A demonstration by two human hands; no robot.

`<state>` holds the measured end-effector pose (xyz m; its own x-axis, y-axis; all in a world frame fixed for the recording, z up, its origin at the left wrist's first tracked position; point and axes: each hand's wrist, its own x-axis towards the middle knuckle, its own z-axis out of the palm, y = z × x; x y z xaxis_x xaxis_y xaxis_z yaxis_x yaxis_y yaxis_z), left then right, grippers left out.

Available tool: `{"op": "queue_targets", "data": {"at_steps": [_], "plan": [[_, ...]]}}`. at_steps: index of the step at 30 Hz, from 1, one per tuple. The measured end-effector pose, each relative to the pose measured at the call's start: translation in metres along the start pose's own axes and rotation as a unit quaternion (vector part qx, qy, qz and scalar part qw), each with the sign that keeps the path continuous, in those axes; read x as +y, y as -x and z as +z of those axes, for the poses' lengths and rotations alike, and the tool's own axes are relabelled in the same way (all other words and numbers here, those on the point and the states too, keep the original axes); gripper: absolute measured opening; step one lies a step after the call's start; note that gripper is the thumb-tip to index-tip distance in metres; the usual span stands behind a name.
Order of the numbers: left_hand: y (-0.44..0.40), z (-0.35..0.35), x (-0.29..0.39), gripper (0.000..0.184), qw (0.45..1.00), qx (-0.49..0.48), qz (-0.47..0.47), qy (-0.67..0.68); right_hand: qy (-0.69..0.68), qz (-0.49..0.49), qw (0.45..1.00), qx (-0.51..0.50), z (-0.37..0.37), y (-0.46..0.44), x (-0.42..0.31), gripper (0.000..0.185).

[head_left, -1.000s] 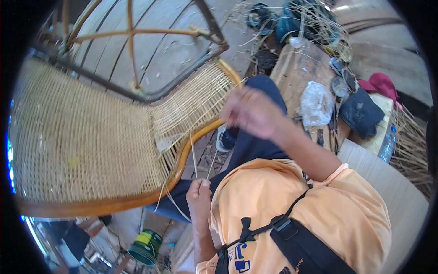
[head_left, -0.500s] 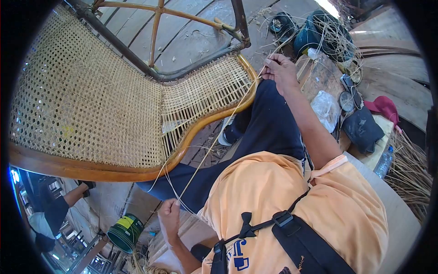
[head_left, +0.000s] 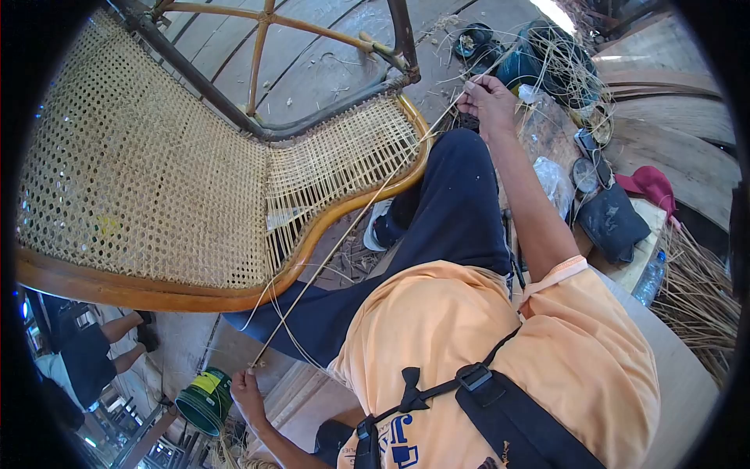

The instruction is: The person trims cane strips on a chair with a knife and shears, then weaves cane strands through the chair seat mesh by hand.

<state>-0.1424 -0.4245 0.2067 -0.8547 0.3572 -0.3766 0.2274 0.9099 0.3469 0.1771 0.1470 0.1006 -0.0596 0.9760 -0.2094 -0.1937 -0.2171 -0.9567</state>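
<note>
A thin cane strand (head_left: pixel 337 244) runs diagonally across the curved wooden rim of a woven cane chair (head_left: pixel 148 172). At its lower end, my left hand (head_left: pixel 248 397) pinches the strand, near the green bucket. Beyond the chair's right edge, my right hand (head_left: pixel 487 102) pinches the strand's upper part between thumb and fingers. Open weave with visible gaps shows in the narrower section of the chair (head_left: pixel 336 160). Loose strand ends hang over the rim beside my thigh.
A green bucket (head_left: pixel 205 401) stands at lower left, near another person (head_left: pixel 90 356). To the right lie a plastic bag (head_left: pixel 553 187), a dark cap (head_left: pixel 613 223), a red cap (head_left: pixel 651 187), a bottle (head_left: pixel 648 280) and cane bundles (head_left: pixel 699 301). Dark chair legs rise at the top.
My hands have moved far apart, the left down and left, the right up and right, and the strand has come out long between them. The chair has shifted slightly in view.
</note>
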Motion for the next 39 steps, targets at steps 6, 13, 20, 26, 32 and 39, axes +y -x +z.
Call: {"op": "queue_targets", "data": {"at_steps": [6,13,20,26,32,39], "plan": [[-0.007,0.004,-0.027,0.021,0.998,0.033,0.04,-0.026,-0.112,0.075,0.989,-0.058,0.0,0.0,0.002,0.003],[-0.006,0.012,-0.052,0.023,0.98,0.184,0.08,-0.007,0.018,0.145,0.981,-0.131,-0.009,0.004,-0.011,0.016],[-0.001,-0.007,-0.08,0.022,0.986,0.149,0.065,-0.046,0.151,0.071,0.981,-0.1,-0.062,-0.026,-0.008,0.02],[0.01,-0.044,-0.161,0.023,0.976,0.175,-0.053,-0.116,0.23,-0.191,0.934,0.197,-0.249,-0.178,-0.173,0.026],[0.046,0.028,0.179,0.017,0.978,-0.155,0.116,0.079,0.434,-0.438,0.784,-0.075,-0.109,-0.084,-0.233,0.026],[0.025,0.085,0.288,0.013,0.927,-0.124,0.316,0.163,0.239,0.022,0.752,-0.615,0.104,0.152,-0.067,0.013]]}}
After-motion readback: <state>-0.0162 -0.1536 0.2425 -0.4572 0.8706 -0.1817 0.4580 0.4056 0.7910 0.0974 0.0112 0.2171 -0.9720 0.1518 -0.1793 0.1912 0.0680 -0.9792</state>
